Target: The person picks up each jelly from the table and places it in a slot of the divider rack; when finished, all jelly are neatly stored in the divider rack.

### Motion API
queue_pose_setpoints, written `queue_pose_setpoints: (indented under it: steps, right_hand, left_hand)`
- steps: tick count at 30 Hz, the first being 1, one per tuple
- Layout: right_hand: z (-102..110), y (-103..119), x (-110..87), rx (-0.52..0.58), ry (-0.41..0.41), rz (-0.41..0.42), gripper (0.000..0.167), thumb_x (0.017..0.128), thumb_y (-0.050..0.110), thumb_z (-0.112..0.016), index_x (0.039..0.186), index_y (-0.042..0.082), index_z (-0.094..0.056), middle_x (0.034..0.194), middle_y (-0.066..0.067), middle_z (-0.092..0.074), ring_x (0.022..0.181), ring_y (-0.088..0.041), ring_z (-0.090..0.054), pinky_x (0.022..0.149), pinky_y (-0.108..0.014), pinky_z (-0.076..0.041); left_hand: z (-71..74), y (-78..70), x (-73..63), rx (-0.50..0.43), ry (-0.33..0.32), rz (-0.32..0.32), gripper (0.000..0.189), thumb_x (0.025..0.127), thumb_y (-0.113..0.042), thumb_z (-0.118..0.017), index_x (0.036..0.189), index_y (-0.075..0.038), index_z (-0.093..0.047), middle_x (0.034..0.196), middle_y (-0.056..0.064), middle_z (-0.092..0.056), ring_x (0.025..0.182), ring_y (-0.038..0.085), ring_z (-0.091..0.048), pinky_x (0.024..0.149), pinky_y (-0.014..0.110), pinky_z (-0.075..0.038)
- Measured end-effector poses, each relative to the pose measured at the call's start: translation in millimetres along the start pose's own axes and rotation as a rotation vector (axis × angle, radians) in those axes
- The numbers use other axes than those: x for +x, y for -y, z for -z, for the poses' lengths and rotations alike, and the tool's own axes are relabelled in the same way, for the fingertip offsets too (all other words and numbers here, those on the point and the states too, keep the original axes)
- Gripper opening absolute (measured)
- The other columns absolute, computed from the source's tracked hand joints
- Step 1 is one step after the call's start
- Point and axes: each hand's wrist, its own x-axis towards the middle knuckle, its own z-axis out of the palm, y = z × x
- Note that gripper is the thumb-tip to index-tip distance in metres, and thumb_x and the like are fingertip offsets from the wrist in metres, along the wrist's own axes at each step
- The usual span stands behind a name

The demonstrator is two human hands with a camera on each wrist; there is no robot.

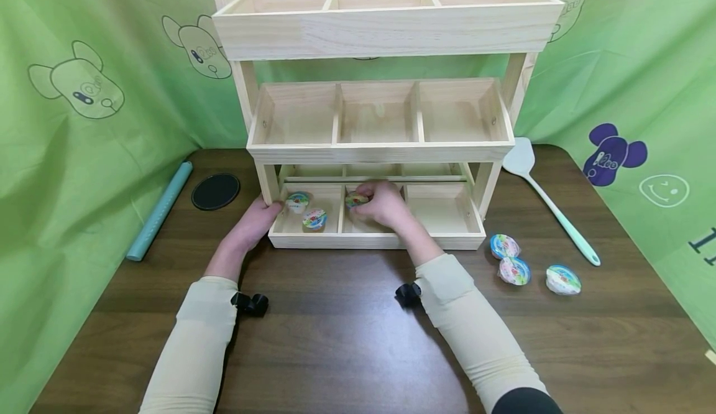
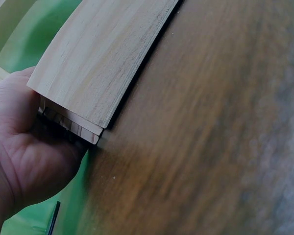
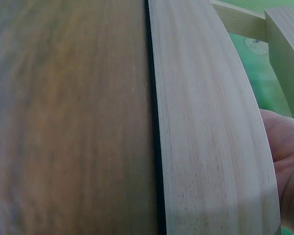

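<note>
A three-tier wooden shelf (image 1: 386, 32) stands on the table. My left hand (image 1: 260, 218) holds the left end of its bottom tier; in the left wrist view the left hand (image 2: 27, 142) wraps around the end of the wooden board (image 2: 103, 58). My right hand (image 1: 383, 204) reaches into the bottom tier's middle compartment and pinches a jelly cup (image 1: 355, 199) with a colourful lid near the divider. Two more jelly cups, one farther back (image 1: 298, 201) and one nearer (image 1: 314, 219), lie in the left compartment. The front board (image 3: 210, 127) hides the right fingertips in the right wrist view.
Three jelly cups lie right of the shelf, two touching (image 1: 504, 246) and one apart (image 1: 563, 280). A white spatula with a mint handle (image 1: 559, 215) lies behind them. To the left are a black disc (image 1: 215, 191) and a blue roll (image 1: 160, 211). Green cloth (image 1: 134, 147) surrounds the table.
</note>
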Motion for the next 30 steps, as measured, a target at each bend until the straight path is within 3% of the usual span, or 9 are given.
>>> queue_pose_setpoints:
  steps: [10, 21, 30]
  right_hand:
    - [0.6, 0.6, 0.0, -0.042, 0.002, 0.019, 0.055, 0.078, 0.015, -0.085, 0.127, 0.001, -0.066, 0.121, -0.017, -0.069, 0.109, -0.030, -0.065, 0.095, -0.037, -0.052]
    - [23.9, 3.0, -5.4, -0.012, 0.051, -0.015, 0.056, 0.080, 0.013, -0.083, 0.130, -0.001, -0.063, 0.119, -0.015, -0.069, 0.110, -0.029, -0.064, 0.095, -0.035, -0.052]
    - [37.6, 6.8, -10.6, 0.000, 0.097, 0.084, 0.046, 0.084, 0.013, -0.079, 0.125, -0.004, -0.065, 0.114, -0.015, -0.070, 0.107, -0.028, -0.065, 0.094, -0.037, -0.052]
  left_hand:
    - [0.3, 0.7, 0.6, 0.000, -0.006, 0.003, 0.061, 0.104, -0.012, -0.037, 0.156, 0.009, -0.014, 0.154, 0.031, -0.030, 0.136, 0.038, -0.039, 0.113, 0.049, -0.034]
    - [-0.7, -0.5, -0.1, -0.007, 0.006, 0.004, 0.062, 0.104, -0.012, -0.037, 0.157, 0.007, -0.012, 0.155, 0.030, -0.030, 0.135, 0.038, -0.041, 0.111, 0.049, -0.037]
    - [-0.4, 0.3, 0.9, 0.000, 0.001, 0.004, 0.060, 0.104, -0.013, -0.037, 0.156, 0.008, -0.014, 0.154, 0.031, -0.031, 0.135, 0.039, -0.041, 0.112, 0.050, -0.036]
